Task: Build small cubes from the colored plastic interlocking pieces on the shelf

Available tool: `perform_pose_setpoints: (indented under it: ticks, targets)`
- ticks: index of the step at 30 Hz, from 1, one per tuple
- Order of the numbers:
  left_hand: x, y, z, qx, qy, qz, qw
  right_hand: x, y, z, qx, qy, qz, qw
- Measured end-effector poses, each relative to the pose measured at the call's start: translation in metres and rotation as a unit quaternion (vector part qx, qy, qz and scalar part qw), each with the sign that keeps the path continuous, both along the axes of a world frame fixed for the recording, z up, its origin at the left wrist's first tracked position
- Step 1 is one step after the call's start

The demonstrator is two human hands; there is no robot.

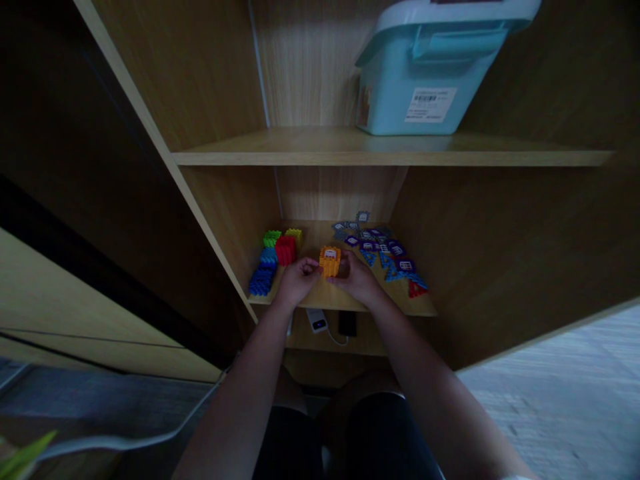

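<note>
Between my two hands is a stack of orange interlocking plastic tiles (330,262), with a pale window-like panel showing on its top tile. My left hand (299,277) pinches the stack's left edge. My right hand (357,275) grips it from the right, fingers curled along its side. Left of the stack stand sorted piles: red tiles (285,251), yellow tiles (295,235), green tiles (271,238) and blue tiles (262,280). To the right, loose purple tiles (370,247) lie spread out with blue triangle pieces (393,270) and a red piece (417,289).
A teal lidded bin (400,80) stands on the upper shelf (310,157), above my hands. Beneath the working shelf are a white device with a small screen (317,321), its cable, and a dark flat object (347,324). Wooden side panels (500,247) enclose the space.
</note>
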State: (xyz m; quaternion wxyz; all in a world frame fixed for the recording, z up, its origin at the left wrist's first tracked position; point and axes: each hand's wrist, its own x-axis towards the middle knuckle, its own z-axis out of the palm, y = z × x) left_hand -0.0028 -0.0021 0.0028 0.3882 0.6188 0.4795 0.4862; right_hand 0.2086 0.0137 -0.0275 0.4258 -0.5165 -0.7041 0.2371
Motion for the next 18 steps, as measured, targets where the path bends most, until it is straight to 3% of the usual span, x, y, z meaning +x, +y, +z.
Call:
perform_pose_setpoints:
  ticks: [7,12,15,18]
  targets:
    - [-0.001,-0.009,0.003,0.060,0.040,0.031,0.997,-0.001,0.000,0.001,0.013,-0.012,-0.004,1.000]
    - [-0.001,-0.021,-0.004,0.129,0.090,-0.030,0.987,-0.002,0.002,-0.001,0.017,-0.010,-0.002,1.000]
    - [0.004,-0.039,-0.011,0.161,0.127,-0.061,0.977,-0.004,0.002,-0.001,0.021,-0.001,0.013,1.000]
    - [0.012,-0.074,-0.021,0.177,0.158,-0.079,0.968,-0.008,0.001,-0.001,0.021,-0.007,0.021,1.000]
